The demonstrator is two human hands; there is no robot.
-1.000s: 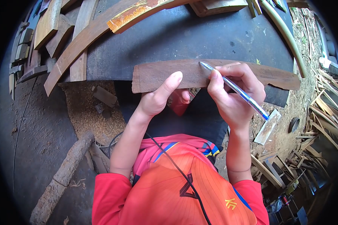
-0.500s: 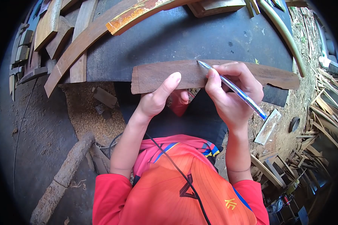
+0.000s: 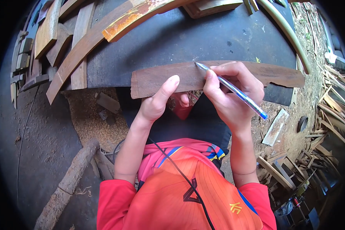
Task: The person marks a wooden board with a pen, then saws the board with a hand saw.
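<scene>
A long dark-brown wooden board (image 3: pixel 153 81) lies crosswise in front of me, over the near edge of the dark table. My left hand (image 3: pixel 159 99) grips it from below near its left end, thumb on the top face and fingers partly hidden underneath. In my right hand (image 3: pixel 234 92) is a clear ballpoint pen (image 3: pixel 239 93) with a blue end cap. The pen's tip meets the board close to its far edge, left of my right fingers. Toward its right end the board narrows, and a notch breaks its near edge.
On the dark table (image 3: pixel 172 42), a curved wooden strip (image 3: pixel 73 63) and several planks lie at the far left. A pale curved stick (image 3: pixel 287 30) lies at the right. A log (image 3: pixel 67 188) rests on the floor at left; scrap wood (image 3: pixel 329 111) piles up at right.
The pen tip and my right hand have shifted slightly left along the board. The view has also moved a little. Both hands keep their holds.
</scene>
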